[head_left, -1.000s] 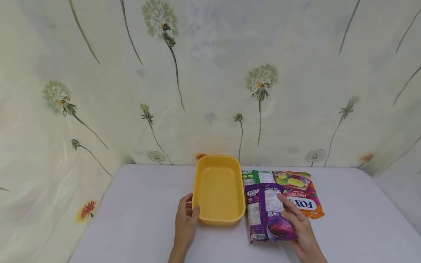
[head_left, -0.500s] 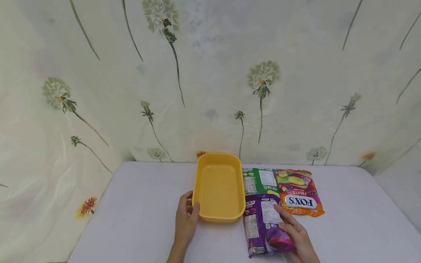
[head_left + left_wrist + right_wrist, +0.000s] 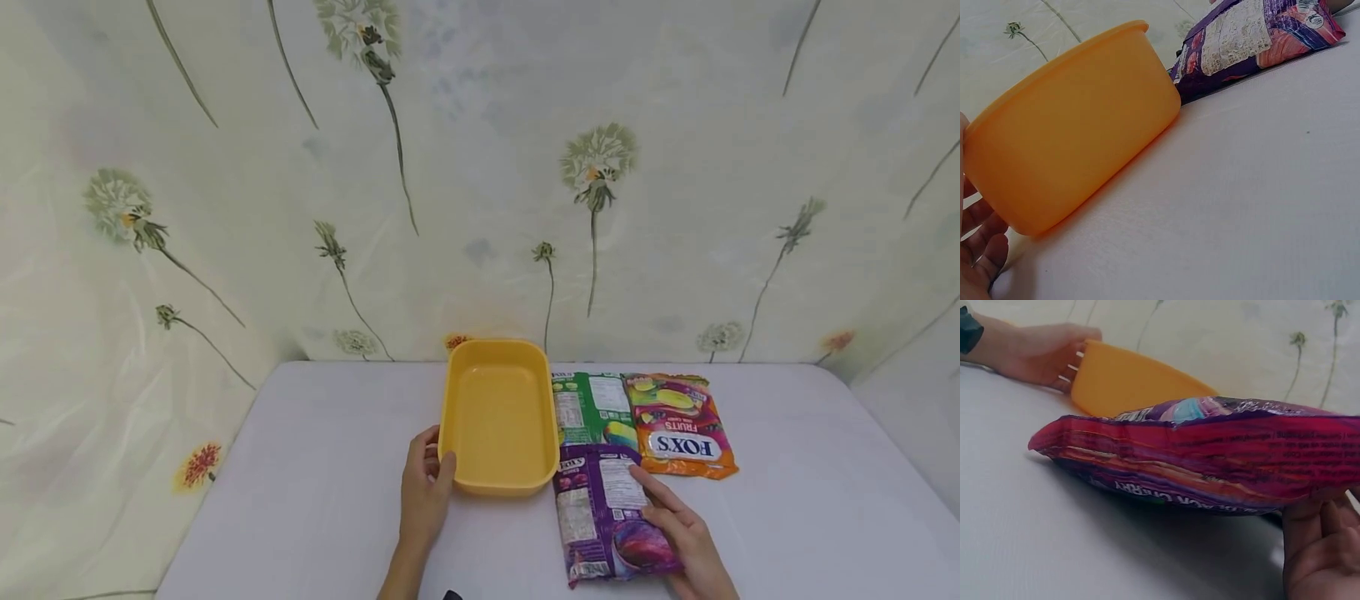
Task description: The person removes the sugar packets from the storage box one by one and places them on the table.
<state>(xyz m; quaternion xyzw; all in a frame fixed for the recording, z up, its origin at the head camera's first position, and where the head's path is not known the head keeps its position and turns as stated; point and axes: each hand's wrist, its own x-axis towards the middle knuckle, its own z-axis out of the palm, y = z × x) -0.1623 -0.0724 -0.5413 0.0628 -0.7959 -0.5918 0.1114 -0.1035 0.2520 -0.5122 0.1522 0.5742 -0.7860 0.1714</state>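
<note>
My left hand [image 3: 424, 492] holds the yellow plastic tub [image 3: 498, 486] at its near left corner. In the left wrist view, loosely bent fingers [image 3: 985, 234] lie along the tub's outer wall. My right hand [image 3: 690, 537] grips a purple candy bag [image 3: 615, 517] by its right side, thumb and index finger on top, other fingers hidden beneath. The right wrist view shows the bag's pink sealed edge [image 3: 1210, 456] tilted up on the hand's side, a shadow under it. Its far end lies close by a green candy bag [image 3: 596, 408].
An orange and pink Fox's candy bag [image 3: 682, 425] lies right of the green one. The white table [image 3: 330, 467] meets a flower-printed cloth [image 3: 480, 208] at the back. A small dark object [image 3: 452, 595] pokes in at the bottom edge of the head view.
The purple bag has come down toward the near side, uncovering more of the green bag. The right hand moved with it, while the left hand stays at the tub. The head view tilts slightly.
</note>
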